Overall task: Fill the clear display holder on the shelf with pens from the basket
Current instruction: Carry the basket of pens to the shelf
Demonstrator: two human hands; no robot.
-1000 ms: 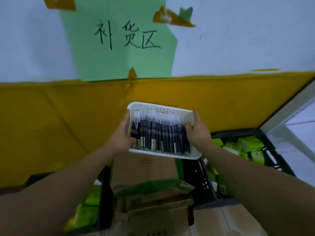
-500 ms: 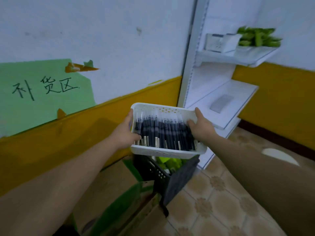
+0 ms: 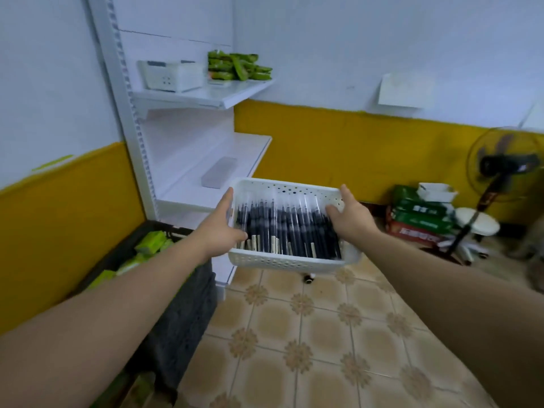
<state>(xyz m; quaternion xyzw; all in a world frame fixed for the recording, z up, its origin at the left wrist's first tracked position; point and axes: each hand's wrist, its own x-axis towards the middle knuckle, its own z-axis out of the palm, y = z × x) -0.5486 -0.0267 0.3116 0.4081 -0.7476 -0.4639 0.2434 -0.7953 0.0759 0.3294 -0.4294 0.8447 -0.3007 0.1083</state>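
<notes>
Two hands hold a white basket [image 3: 288,262] of pens [image 3: 290,228] in a small stockroom
White walls with a yellow lower band, patterned tile floor [image 3: 309,334]. A white shelf [image 3: 188,189] stands at left; the clear holder [image 3: 219,172] lies on it, just beyond the basket. The left hand [image 3: 219,231] grips the basket's left side and the right hand [image 3: 351,219] its right side, thumbs inside on the dark pens

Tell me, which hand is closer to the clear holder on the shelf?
Left. The left hand grips the basket's side toward the clear holder; the right hand grips the opposite side, farther away.
</notes>
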